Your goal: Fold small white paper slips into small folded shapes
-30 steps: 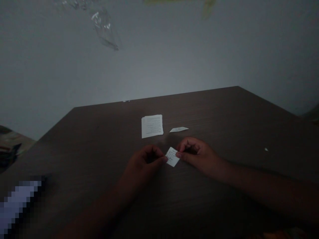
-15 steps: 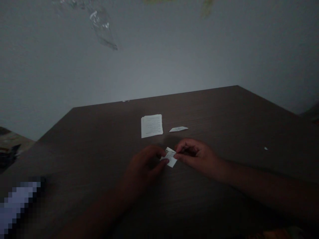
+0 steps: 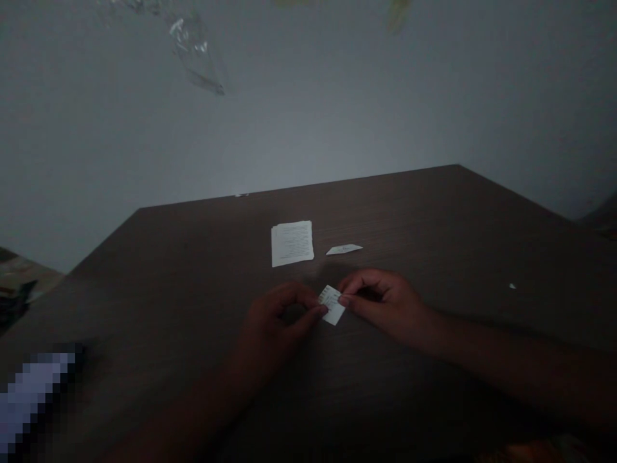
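Both hands pinch a small printed paper slip [image 3: 331,305] over the dark worktop [image 3: 434,218].
The left hand [image 3: 277,315] and right hand [image 3: 380,302] close their fingers [image 3: 344,300] narrowly on its edges; a printed paper stack [image 3: 292,244] lies at 11 o'clock, a paper scrap [image 3: 344,249] at 12 o'clock.

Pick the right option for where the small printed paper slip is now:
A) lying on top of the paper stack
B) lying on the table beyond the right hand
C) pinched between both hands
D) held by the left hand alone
C: the small printed paper slip is gripped at opposite edges by the left hand and the right hand, apart from the paper stack.
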Demonstrator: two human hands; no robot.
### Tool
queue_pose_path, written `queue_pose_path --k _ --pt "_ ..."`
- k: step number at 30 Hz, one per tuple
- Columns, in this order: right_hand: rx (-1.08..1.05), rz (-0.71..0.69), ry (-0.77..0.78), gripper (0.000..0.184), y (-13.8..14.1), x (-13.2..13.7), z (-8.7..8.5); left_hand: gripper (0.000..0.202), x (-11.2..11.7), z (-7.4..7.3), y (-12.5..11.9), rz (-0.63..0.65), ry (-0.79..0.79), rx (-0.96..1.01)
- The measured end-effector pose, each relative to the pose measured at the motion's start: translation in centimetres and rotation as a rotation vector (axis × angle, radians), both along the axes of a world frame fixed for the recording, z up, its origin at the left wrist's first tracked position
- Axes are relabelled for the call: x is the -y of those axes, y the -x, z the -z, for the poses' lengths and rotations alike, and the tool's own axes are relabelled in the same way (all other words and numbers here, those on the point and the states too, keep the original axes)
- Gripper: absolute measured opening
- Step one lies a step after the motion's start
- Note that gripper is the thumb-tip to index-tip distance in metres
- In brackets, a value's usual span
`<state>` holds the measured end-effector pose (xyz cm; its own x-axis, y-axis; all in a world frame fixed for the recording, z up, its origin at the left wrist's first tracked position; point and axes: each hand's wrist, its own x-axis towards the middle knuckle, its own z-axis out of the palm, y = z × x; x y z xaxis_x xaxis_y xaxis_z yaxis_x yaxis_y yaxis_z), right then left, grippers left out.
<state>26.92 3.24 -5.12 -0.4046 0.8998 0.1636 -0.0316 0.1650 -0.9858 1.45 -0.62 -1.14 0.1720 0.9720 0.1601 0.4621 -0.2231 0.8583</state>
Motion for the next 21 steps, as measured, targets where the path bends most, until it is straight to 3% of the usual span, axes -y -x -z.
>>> queue_pose_path --k 7,21 --pt "-0.067 0.015 -0.003 0.024 0.38 0.36 -0.13 0.025 0.23 -0.31 -0.32 0.002 0.103 0.09" --pt "-0.048 0.003 -0.005 0.036 0.36 0.34 0.09 0.026 0.48 -0.77 -0.76 -0.036 0.214 0.165"
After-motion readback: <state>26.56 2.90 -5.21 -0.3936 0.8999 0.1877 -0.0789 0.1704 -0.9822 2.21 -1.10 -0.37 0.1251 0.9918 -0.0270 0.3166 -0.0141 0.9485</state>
